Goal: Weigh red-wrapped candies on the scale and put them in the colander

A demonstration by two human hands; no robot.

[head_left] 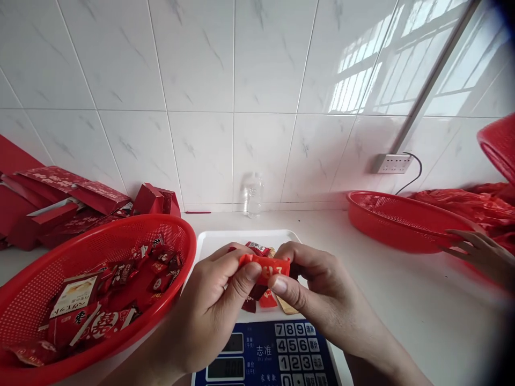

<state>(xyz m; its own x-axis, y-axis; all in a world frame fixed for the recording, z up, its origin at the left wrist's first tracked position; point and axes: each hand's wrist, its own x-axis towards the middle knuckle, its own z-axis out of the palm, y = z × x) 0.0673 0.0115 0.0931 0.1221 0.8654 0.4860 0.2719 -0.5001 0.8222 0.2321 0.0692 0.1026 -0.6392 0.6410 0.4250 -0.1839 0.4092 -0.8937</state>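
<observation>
Between my two hands is a small red wrapped sweet (270,268) with pale gold lettering on its wrapper. My left hand (215,300) pinches its left end between thumb and fingers. At the right end, the thumb and forefinger of my right hand (328,292) are closed on it too. Both hands are above the white pan (208,242) of a weighing scale. Several wrapped snacks (257,248) lie on that pan, partly hidden behind my fingers. The scale's blue keypad panel (263,351) faces me, its lower part cut off by the frame.
A red perforated basket (185,249) of wrapped snacks stands at left, with red gift boxes (80,193) behind. By the tiled wall stands a clear bottle (255,195). A second red basket (402,230) is at right, touched by another person's hand (483,254), near red plastic bags (462,206).
</observation>
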